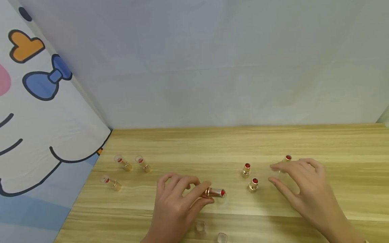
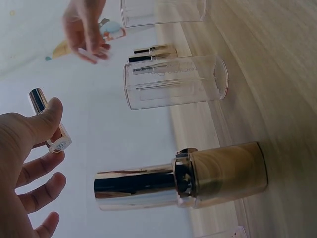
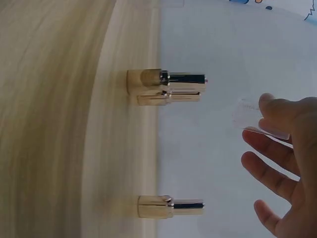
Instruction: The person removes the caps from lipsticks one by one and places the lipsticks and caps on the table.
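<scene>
My left hand [image 1: 179, 202] pinches a gold lipstick [image 1: 215, 192] between thumb and fingers, its red tip angled to the right. The left wrist view shows the round labelled base of this held lipstick [image 2: 59, 144]. My right hand [image 1: 307, 189] holds a small clear cap [image 3: 262, 119] between thumb and fingertips, above the table. Left of the right hand stand two uncapped lipsticks, one farther back [image 1: 246, 170] and one nearer [image 1: 253, 185]. A third uncapped lipstick [image 1: 287, 158] is partly hidden behind the right hand. Close to the left wrist camera stands another gold lipstick [image 2: 138, 188].
Three lipsticks with clear caps stand at the table's left: one in front [image 1: 110, 182] and two behind it [image 1: 123, 164] [image 1: 143, 164]. Two loose clear caps [image 1: 200, 226] [image 1: 222, 238] stand near the front edge. A pale cloth [image 1: 225, 67] hangs behind the wooden table [image 1: 197, 141].
</scene>
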The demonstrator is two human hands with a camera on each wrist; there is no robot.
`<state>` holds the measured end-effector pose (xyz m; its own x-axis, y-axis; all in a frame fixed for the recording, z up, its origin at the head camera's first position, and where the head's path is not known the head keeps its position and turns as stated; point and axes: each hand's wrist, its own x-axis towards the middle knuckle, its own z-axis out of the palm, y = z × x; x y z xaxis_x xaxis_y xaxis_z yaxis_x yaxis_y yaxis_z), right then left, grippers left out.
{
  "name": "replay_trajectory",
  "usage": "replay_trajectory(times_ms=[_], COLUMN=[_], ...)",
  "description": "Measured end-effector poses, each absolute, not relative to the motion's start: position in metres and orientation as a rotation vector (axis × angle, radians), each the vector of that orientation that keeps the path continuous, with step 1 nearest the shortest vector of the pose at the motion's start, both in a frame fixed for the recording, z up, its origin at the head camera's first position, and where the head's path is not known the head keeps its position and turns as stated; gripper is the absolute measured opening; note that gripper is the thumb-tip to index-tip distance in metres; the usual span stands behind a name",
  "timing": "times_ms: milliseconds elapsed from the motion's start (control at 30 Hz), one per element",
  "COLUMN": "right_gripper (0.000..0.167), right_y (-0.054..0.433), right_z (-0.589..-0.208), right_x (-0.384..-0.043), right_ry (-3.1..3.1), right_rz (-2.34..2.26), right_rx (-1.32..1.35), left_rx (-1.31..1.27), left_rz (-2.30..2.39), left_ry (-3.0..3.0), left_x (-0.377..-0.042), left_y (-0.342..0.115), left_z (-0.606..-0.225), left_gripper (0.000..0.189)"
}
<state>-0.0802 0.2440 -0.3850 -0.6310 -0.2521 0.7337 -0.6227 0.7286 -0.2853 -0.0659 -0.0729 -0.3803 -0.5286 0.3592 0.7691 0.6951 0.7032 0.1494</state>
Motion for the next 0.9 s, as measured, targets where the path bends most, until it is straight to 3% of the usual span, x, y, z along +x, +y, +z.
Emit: replay_trajectory(times_ms=[167,333,600,900], right_gripper=[0.061,0.021,0.026,0.042], right_y=[0.257,0.265,0.266,0.270], right_z=[-0.408,-0.424,-0.433,-0.449], right_x=[-0.087,-0.089,-0.091,-0.095], right_ry=[-2.453,-2.651,-2.779,-2.627], right_rz=[0.569,0.441,0.570,0.783], right_rx=[0.619,0.637,0.543,0.668], left_rx=[-0.789,-0.790,-0.794,-0.787], left_rz=[-0.593,-0.590,-0.586,-0.587], left_ry=[-2.191,-2.194,-2.189,-2.192], left_x=[-0.066,-0.066,-0.067,-0.066], left_y=[-0.074,-0.074,-0.073,-0.073], left_z=[-0.380,-0.380,-0.380,-0.381], left_gripper=[0.033,0.034,0.031,0.033])
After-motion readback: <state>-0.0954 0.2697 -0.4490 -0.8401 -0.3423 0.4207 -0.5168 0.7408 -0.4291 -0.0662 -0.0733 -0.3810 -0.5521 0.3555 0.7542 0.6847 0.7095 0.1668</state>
